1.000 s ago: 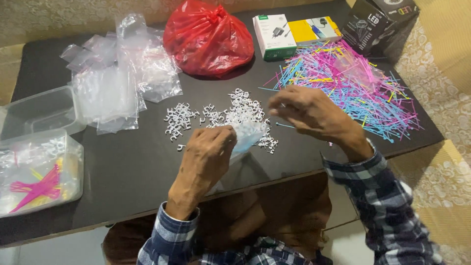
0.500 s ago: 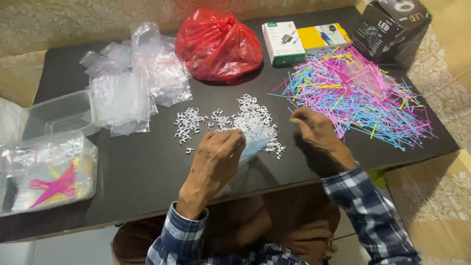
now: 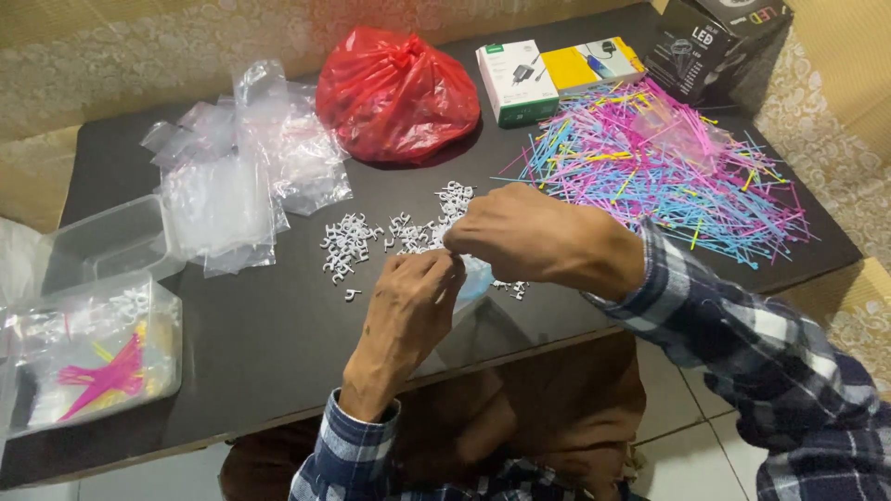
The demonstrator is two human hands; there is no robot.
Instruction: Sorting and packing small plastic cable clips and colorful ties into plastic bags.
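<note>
Two hands of mine meet over the near edge of the counter. My left hand is curled shut, pinching the mouth of a small clear bag that peeks out pale blue just past my knuckles. My right hand is closed too, fingertips bunched right at the bag's opening; I cannot tell whether a clip is between them.

Judging by what lies around, the packing is partly along. To my left, a clear tub already has filled bags with pink and yellow ties inside, and an empty tub sits just behind it. Yet plenty is left: the white clips are scattered loose just beyond my hands, a stack of unused clear bags lies farther left, and a big heap of pink and blue ties spreads to the right. At the far edge sit a red bag, small boxes and a black box.
</note>
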